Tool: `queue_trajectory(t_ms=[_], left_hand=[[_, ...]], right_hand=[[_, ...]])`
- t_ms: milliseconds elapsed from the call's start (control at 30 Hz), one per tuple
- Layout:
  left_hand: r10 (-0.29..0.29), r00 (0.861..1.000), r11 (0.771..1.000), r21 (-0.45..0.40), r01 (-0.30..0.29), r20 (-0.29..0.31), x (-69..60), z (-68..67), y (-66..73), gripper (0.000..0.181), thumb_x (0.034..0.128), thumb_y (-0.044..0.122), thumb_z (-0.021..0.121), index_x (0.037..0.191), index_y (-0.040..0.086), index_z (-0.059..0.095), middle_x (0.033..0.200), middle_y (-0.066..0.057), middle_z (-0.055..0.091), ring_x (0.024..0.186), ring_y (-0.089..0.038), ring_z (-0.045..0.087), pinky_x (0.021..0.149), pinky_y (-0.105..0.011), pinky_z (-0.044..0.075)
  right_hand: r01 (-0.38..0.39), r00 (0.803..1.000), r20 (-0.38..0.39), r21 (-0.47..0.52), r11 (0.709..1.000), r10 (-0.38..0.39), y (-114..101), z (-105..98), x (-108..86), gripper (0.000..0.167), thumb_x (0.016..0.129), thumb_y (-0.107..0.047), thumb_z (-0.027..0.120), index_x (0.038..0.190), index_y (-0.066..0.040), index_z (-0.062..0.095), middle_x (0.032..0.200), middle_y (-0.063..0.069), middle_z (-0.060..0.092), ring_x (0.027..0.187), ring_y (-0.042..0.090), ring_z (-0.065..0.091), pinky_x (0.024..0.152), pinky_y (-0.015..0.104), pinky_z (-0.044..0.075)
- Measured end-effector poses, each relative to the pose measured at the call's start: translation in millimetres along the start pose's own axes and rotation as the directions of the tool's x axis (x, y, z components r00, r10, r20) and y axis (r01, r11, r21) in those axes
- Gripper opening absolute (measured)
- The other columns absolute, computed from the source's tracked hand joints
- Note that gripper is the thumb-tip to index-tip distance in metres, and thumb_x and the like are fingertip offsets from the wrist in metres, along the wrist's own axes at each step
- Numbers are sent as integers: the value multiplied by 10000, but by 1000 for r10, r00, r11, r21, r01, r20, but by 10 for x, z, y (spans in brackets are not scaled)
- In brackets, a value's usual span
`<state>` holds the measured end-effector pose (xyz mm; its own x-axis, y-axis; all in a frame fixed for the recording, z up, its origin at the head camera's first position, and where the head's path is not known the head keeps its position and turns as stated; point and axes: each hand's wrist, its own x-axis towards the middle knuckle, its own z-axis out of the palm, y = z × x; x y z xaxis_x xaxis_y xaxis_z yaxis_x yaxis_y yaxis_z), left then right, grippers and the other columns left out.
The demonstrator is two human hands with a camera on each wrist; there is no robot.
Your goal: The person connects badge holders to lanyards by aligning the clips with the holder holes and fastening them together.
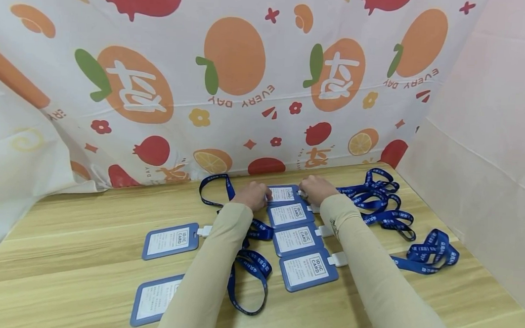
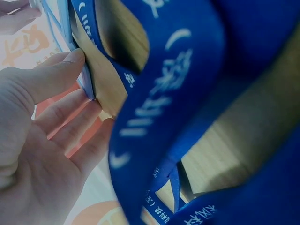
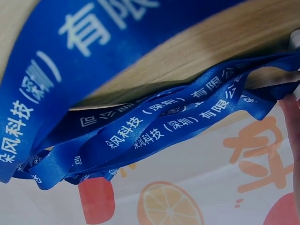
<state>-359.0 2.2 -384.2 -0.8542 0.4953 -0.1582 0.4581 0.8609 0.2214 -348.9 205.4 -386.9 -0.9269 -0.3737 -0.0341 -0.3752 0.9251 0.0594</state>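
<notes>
Several blue-rimmed ID card holders with white clips lie in an overlapping column at the table's middle. My left hand (image 1: pixel 253 195) pinches the left edge of the farthest ID card holder (image 1: pixel 283 194); in the left wrist view its thumb and fingers are at the holder's blue edge (image 2: pixel 86 79). At that holder's other end, my right hand (image 1: pixel 317 189) grips it by the white clip, fingers curled and partly hidden. Below it lie a second holder (image 1: pixel 290 214), a third holder (image 1: pixel 298 238) and the nearest holder (image 1: pixel 309 270). Blue printed lanyards (image 3: pixel 154 122) trail off to the right.
Two more card holders, a farther one (image 1: pixel 171 241) and a nearer one (image 1: pixel 154 299), lie at the left, the nearer partly behind my left sleeve. Their lanyards (image 1: pixel 254 265) loop near the middle. A coiled lanyard (image 1: pixel 433 252) sits at the right. A fruit-print cloth (image 1: pixel 246 128) hangs behind the table.
</notes>
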Motion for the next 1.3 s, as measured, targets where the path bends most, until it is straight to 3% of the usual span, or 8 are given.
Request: queue_trajectory(t_ms=[1300], left_hand=[[8,1000,1000,16,-8,-1,2,0,1,238,975,41,671,1180,119,764,1303,-106,665,996,-237,587,975,-398,515]], right_hand=[[21,999,-26,-35,999,-22,32,58,24,266,879,1,776,1141,-36,758,1053,110,738,981,256,704,893,360,566]])
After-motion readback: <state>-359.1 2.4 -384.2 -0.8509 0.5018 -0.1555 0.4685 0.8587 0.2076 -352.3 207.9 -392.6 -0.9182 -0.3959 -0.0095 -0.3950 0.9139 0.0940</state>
